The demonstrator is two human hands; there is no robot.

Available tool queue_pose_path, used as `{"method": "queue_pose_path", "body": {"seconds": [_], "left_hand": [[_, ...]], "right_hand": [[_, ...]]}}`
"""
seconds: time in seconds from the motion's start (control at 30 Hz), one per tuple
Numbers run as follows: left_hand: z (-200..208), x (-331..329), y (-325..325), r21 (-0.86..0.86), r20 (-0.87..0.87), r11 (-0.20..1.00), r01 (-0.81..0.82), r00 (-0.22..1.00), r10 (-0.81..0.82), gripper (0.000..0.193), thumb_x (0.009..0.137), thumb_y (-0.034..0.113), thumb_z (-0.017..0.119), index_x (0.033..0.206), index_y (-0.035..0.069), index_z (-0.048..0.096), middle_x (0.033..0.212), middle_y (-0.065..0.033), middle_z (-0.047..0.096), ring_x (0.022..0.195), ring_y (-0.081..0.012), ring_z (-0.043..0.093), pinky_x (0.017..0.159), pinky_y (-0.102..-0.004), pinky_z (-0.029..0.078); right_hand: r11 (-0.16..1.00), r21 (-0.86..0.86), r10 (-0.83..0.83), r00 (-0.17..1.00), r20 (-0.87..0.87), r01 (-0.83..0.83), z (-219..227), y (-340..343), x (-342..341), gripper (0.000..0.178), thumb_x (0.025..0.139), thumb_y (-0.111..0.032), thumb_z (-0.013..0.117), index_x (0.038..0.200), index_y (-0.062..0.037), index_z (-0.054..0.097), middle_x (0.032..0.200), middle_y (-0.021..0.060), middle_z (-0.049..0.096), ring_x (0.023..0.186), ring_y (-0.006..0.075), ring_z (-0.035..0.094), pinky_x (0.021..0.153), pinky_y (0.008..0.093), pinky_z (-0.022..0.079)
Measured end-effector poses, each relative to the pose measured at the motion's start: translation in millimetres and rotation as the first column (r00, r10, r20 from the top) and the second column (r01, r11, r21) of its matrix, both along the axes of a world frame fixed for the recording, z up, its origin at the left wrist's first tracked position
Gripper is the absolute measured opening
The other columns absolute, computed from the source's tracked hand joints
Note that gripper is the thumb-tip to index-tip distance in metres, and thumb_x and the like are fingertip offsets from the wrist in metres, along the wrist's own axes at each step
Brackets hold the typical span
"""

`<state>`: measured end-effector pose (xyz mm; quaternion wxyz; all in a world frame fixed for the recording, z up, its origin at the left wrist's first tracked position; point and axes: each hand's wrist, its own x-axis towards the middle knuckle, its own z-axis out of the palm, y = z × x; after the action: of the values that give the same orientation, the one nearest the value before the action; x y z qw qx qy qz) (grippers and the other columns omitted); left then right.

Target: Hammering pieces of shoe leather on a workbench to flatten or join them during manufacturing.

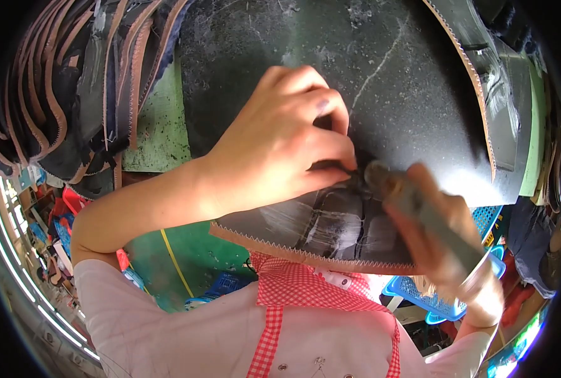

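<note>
A dark, leather-like piece [277, 220] with a tan, zigzag-stitched edge lies across the near side of the dark work surface. Over it, my left hand [293, 132] has its thumb and fingertips pinched together at a small dark bit, too hidden to name. My right hand [441, 217] is wrapped round a long grey hand tool [435, 220], blurred by motion. The tool slants up to the left, and its rounded head [378, 173] is right by my left fingertips. Whether the head touches the dark piece cannot be made out.
Several dark strips with tan stitched edges [51, 94] are heaped at the far left. Another stitched strip [472, 69] curves along the right. Blue plastic baskets [428, 296] stand below the surface at the right. A green floor [161, 258] shows at the lower left.
</note>
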<state>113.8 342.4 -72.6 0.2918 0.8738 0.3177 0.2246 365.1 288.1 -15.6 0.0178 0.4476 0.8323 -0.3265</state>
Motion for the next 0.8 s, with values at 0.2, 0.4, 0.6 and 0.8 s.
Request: {"method": "queue_pose_path", "body": {"seconds": [0.2,0.4,0.6,0.8], "left_hand": [[1,-4,-2,0.188,-0.035,0.972,0.144,0.990,-0.140,0.019,0.066,0.022,0.082,0.082,0.020,0.073,0.096,0.0047,0.061,0.102,-0.0231,0.058,0.092,-0.0437,0.042],[-3,-12,-3,0.226,-0.070,0.961,0.160,0.987,-0.148,0.022,0.064,0.023,0.084,0.083,0.021,0.074,0.102,0.0043,0.062,0.105,-0.0239,0.056,0.093,-0.0443,0.041],[-6,-22,3,0.138,-0.014,0.981,0.133,0.991,-0.133,0.022,0.063,0.022,0.084,0.082,0.020,0.074,0.100,0.0046,0.063,0.099,-0.0236,0.058,0.088,-0.0434,0.043],[-2,-23,-2,0.115,-0.003,0.993,0.001,1.000,0.000,0.022,0.063,0.022,0.083,0.082,0.019,0.074,0.095,0.0033,0.065,0.095,-0.0238,0.058,0.085,-0.0432,0.043]], "right_hand": [[0.977,-0.202,-0.079,0.994,-0.075,0.062,10,5,-14,0.014,0.098,-0.002,0.061,0.110,0.0022,0.057,0.081,0.0178,0.057,0.064,0.0382,0.064,0.055,0.0371,0.049],[0.986,-0.087,-0.156,0.978,-0.140,0.145,18,14,-17,0.020,0.096,-0.001,0.062,0.116,-0.0003,0.057,0.081,0.0165,0.051,0.067,0.0407,0.065,0.056,0.0421,0.049],[0.997,0.002,-0.078,0.972,-0.221,0.081,13,20,-20,0.014,0.098,-0.001,0.058,0.112,0.0014,0.058,0.088,0.0196,0.057,0.069,0.0419,0.065,0.057,0.0401,0.050],[0.974,-0.194,-0.134,0.987,-0.091,0.114,8,11,-28,0.014,0.097,-0.002,0.061,0.109,0.0024,0.055,0.080,0.0201,0.060,0.067,0.0428,0.063,0.059,0.0367,0.050]]}}
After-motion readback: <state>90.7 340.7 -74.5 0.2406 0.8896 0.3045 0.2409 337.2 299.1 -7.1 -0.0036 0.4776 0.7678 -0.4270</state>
